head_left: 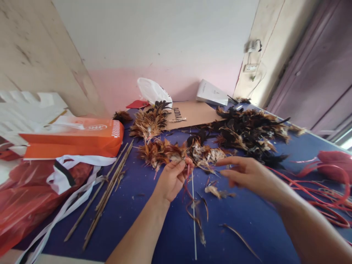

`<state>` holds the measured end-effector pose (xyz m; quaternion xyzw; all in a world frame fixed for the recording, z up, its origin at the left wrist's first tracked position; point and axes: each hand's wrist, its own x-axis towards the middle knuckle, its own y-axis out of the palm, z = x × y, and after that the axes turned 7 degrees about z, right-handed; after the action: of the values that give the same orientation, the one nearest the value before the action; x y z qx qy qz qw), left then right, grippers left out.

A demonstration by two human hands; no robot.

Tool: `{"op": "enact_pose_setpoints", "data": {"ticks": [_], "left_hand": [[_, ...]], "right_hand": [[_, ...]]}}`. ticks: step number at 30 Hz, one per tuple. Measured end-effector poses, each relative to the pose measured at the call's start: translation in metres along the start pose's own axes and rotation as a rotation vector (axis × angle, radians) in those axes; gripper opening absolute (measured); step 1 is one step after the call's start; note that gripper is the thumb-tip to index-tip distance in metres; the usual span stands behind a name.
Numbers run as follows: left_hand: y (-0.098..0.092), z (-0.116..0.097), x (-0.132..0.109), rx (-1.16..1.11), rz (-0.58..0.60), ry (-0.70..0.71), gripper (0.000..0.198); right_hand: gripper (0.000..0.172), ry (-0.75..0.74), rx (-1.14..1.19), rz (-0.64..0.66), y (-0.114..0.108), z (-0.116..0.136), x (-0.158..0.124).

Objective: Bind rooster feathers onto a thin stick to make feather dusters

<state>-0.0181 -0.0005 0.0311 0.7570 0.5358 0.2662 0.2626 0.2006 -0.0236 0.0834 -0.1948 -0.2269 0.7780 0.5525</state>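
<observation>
Pinches a small brown-and-tan feather tuft (178,151) and a thin pink strand (188,169) between the thumb and fingers of the left hand (172,178), in a narrow, closed grip, at the middle of a dark blue tabletop (220,234). Holds the right hand (244,174) to the right of the tuft, with thumb and forefinger parted, near a loose cluster of pale and brown feathers (205,154); cannot tell touching from hovering there. Has a rust-brown feather bundle (154,152) just left of the tuft; cannot tell the exact border between them. Has a bushy golden-brown feather bunch (148,123) beyond the left hand, and a larger heap of black-and-brown feathers (247,132) beyond the right. Has a fluffy tan feather (216,191) nearer, between the forearms. Has a flat brown cardboard sheet (195,112) farther back, before a white box (211,93). Has long thin brown sticks (109,192) on the left, near an orange-and-white bag (71,146), and tangled pink-red cords (330,198) at far right.
</observation>
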Motion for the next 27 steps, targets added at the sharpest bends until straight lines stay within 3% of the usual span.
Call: {"op": "enact_pose_setpoints", "data": {"ticks": [2,3,7,11,15,19,23,27], "left_hand": [[0.001,0.004,-0.001,0.089,0.011,0.037,0.008],[0.001,0.005,-0.001,0.13,0.008,0.048,0.009],[0.001,0.008,-0.002,0.278,-0.036,-0.033,0.019],[0.0,0.014,-0.001,0.488,-0.014,-0.02,0.023],[-0.005,0.018,0.002,0.724,-0.052,0.094,0.02],[-0.008,0.016,0.003,0.844,-0.096,0.211,0.014],[-0.007,0.013,0.002,0.733,-0.078,0.161,0.017],[-0.004,0.013,0.001,0.69,-0.041,0.058,0.02]], "right_hand": [[0.039,0.027,0.221,0.223,0.03,0.014,0.013],[0.038,0.013,0.336,0.251,0.044,0.016,0.019],[0.035,0.061,0.845,0.288,0.084,0.007,0.033],[0.028,0.155,1.087,0.282,0.089,-0.008,0.035],[0.031,0.074,0.899,0.104,0.075,-0.02,0.039],[0.029,0.001,0.511,-0.115,0.061,-0.028,0.046],[0.027,-0.071,0.12,-0.161,0.057,-0.034,0.047],[0.026,-0.17,-0.111,-0.161,0.06,-0.036,0.044]]}}
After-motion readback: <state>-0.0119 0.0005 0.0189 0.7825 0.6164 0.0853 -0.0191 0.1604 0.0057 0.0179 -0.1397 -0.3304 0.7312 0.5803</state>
